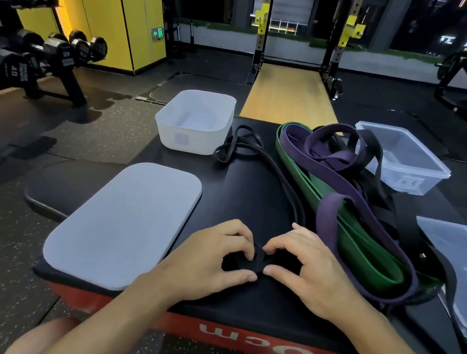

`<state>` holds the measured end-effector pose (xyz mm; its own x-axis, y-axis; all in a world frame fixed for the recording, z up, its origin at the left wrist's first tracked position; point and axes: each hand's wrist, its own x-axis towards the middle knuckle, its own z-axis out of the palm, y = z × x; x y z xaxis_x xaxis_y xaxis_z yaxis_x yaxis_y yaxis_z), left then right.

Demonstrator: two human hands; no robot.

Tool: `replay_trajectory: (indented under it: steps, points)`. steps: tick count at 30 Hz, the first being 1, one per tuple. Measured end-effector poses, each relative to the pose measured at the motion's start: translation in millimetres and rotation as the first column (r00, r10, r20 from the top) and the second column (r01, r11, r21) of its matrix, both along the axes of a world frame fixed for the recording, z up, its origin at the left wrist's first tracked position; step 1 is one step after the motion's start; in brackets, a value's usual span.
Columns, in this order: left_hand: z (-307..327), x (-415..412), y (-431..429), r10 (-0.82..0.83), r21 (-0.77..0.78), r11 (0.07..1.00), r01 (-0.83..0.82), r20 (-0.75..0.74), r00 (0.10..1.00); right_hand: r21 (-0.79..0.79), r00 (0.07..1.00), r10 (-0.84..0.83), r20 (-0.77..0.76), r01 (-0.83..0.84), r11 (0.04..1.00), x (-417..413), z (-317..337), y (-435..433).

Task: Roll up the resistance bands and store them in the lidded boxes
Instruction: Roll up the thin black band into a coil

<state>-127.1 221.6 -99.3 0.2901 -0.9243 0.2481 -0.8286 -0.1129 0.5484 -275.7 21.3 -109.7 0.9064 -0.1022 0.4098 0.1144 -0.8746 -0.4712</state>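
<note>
Both hands are pinching a small coil of the thin black band (247,260) at the near middle of the platform (242,195), the left hand (213,257) curling round one side and the right hand (308,267) round the other. Fingers are covering most of the coil, and black on black is making its turns uncountable. Its tail is trailing to a tangle beside the white box (194,123). The heap of green band (356,233), purple bands (340,165) and a wider black strap (374,151) is lying at the right, and I cannot tell how many purple bands there are. Two boxes are standing open, the second being the clear box (409,160) with an unreadable label. Two lids are lying off, the white lid (123,223) and the clear lid (461,275), which the frame edge is cutting. "75cm" is showing upside down on the platform's red side, and "40" on a dumbbell (10,67).
</note>
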Motion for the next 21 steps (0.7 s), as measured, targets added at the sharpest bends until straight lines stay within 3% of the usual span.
replay_trajectory:
  steps: [4,8,21]
  points:
    - [-0.9,3.6,-0.1,-0.038,-0.016,0.999,0.037,-0.022,0.999,-0.015,1.0,0.0,-0.016,0.0,1.0,0.3,-2.2,-0.3]
    - [-1.4,2.0,0.1,-0.021,-0.059,0.998,0.028,0.106,0.994,-0.026,0.999,0.032,-0.033,-0.033,0.999,0.3,-2.2,-0.1]
    - [-0.3,-3.6,4.4,0.084,-0.044,0.996,-0.08,0.076,0.994,-0.127,0.998,0.036,0.055,-0.029,0.992,-2.4,-0.4,-0.8]
